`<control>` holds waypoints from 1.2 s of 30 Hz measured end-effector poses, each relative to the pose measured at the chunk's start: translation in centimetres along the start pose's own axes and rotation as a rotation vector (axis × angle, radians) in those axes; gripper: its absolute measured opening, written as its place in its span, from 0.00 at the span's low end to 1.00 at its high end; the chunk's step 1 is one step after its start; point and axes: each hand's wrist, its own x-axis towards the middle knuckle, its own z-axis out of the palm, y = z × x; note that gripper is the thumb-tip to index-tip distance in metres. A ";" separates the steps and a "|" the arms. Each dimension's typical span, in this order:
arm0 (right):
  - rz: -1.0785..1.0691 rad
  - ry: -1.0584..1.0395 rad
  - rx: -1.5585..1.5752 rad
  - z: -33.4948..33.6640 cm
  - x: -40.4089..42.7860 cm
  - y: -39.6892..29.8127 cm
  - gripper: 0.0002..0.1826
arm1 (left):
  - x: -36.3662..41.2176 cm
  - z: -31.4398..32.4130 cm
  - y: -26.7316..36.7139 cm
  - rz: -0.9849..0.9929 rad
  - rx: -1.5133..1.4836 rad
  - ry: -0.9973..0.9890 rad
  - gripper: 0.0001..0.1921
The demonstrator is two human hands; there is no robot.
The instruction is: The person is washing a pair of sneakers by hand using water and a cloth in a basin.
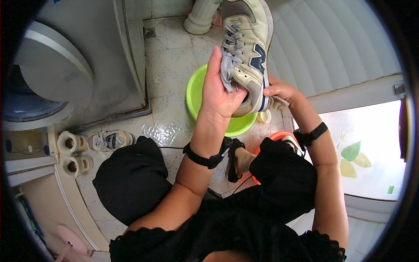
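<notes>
A beige New Balance sneaker [250, 55] with grey laces and a navy N is held up in front of me, toe pointing to the top of the view. My left hand [222, 90] grips it at the ankle opening, fingers inside and thumb raised beside the laces. Near the sole by the heel is my right hand [281, 91], with a greyish cloth [277, 102] in its grasp; its far fingers are hidden behind the shoe. Below the sneaker a lime-green plastic basin [193, 98] rests on the tiled floor, partly covered by the shoe and my left hand.
An orange-red basin [281, 135] holding a shoe stands beside my right leg. A small round pale container [264, 116] sits by the green basin. Left are a front-loading washing machine [108, 59], another sneaker [111, 140] and a pair of cream boots [70, 143]. A pedestal [198, 19] stands ahead.
</notes>
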 end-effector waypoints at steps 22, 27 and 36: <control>-0.063 0.030 0.132 -0.8 -0.7 1.9 0.45 | -1.1 0.6 -1.6 0.237 0.770 0.094 0.11; -0.043 0.046 0.153 -0.4 -0.4 2.3 0.45 | -1.1 0.1 -1.4 0.272 0.828 0.059 0.15; -0.030 0.036 0.144 0.6 -0.3 1.3 0.48 | -1.0 0.7 -1.7 0.333 0.881 0.029 0.17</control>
